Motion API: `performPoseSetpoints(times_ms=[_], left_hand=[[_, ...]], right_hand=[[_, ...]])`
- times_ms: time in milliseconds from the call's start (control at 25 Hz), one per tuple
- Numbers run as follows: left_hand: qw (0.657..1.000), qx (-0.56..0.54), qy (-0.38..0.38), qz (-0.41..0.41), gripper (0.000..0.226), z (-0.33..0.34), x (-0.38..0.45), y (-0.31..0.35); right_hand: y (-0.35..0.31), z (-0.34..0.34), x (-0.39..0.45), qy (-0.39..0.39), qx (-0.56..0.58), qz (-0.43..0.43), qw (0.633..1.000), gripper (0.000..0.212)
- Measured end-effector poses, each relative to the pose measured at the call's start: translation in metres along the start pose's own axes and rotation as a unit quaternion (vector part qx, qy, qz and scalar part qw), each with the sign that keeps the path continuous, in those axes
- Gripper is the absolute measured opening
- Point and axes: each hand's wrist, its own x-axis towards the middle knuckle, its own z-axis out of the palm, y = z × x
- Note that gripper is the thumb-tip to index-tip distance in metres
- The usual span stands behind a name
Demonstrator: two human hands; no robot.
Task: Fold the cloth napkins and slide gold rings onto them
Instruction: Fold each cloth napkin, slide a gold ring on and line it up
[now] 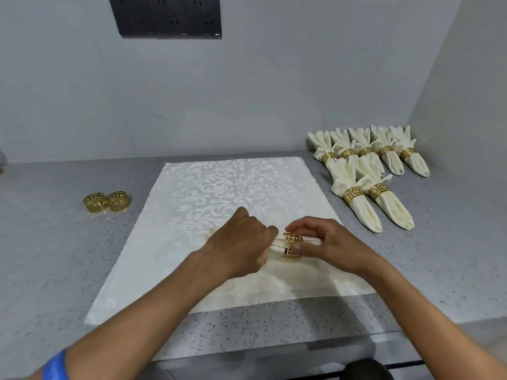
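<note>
left hand [241,242] clamped the bunched napkin [274,245]; right hand [318,242] fingers pinched the gold ring [292,248]. best kept folds tight while sliding.

Seven ringed napkins [367,171] lie at the right of the frame. Two loose gold rings [105,202] sit at the left. One ring [292,246] is around one bunched napkin [274,246] at centre, over one flat patterned cloth [219,187]. Two hands [241,242] show.

Both forearms are bare with no sleeves in view, the left hand [241,239] and right hand [326,242] wear no gloves, and a bright blue wristband [55,366] circles the left arm.
</note>
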Motion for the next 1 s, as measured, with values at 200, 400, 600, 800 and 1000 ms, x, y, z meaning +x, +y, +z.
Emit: performPoseSetpoints(times_ms=[200,400,600,800,1000], left_hand=[[0.991,-0.082,-0.105,0.001,0.009,-0.004,-0.005,-0.006],[0.996,-0.035,-0.088,0.007,0.025,0.003,-0.012,-0.005],[0.992,-0.092,-0.089,-0.011,0.016,0.001,-0.020,-0.012],[0.993,-0.083,-0.080,-0.033,0.017,-0.007,-0.021,-0.005],[0.992,-0.103,-0.042,-0.058,0.056,0.002,0.008,0.038]], right_hand=[[0.007,0.015,0.000,-0.049,-0.155,-0.021,0.987,0.046],[0.019,0.025,-0.019,0.043,-0.275,-0.096,0.956,0.052],[0.021,0.018,-0.024,0.016,-0.206,-0.051,0.977,0.048],[0.018,0.011,-0.024,-0.002,-0.113,-0.017,0.993,0.032],[0.019,0.016,-0.024,0.007,-0.129,-0.030,0.991,0.032]])
